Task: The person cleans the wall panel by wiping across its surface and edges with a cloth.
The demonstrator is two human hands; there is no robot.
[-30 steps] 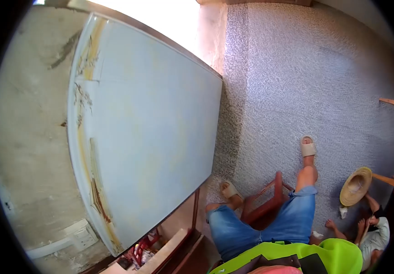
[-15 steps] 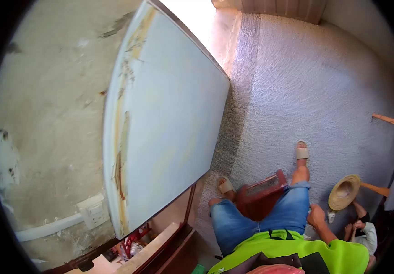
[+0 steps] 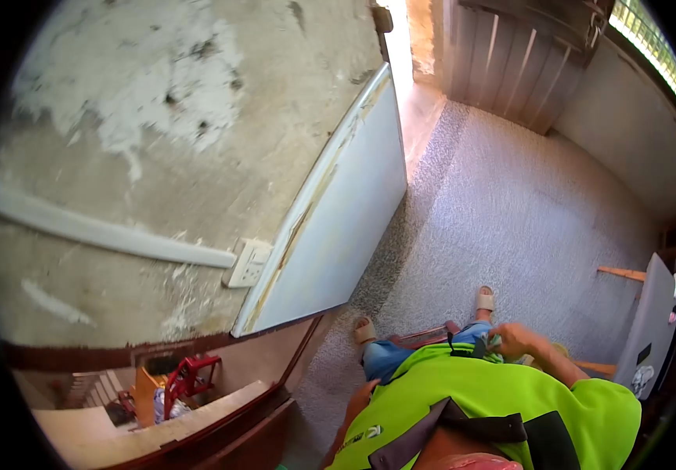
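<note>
My right hand (image 3: 514,341) is at the front of my lime-green shirt (image 3: 463,392), by the hem and the blue denim shorts (image 3: 385,359). Its fingers are bent inward; whatever they hold is too small to make out. At my left side, my left hand (image 3: 360,395) hangs low beside the shirt, its fingers too indistinct to read. Beyond the shorts my sandalled feet rest on the rough grey floor (image 3: 510,211). Part of a dark red wooden stool (image 3: 425,337) shows between my legs.
A pale blue-white panel (image 3: 346,211) stands against the stained wall (image 3: 197,172), beside a socket (image 3: 250,263). At lower left, red items sit behind a ledge (image 3: 220,403). A plank door (image 3: 502,63) is at the top; a grey board (image 3: 643,329) is at right.
The view has swung upward and left, showing more wall and the plank door. My right hand has come up to the shirt front, and my left hand has come into view. The seated person has left view.
</note>
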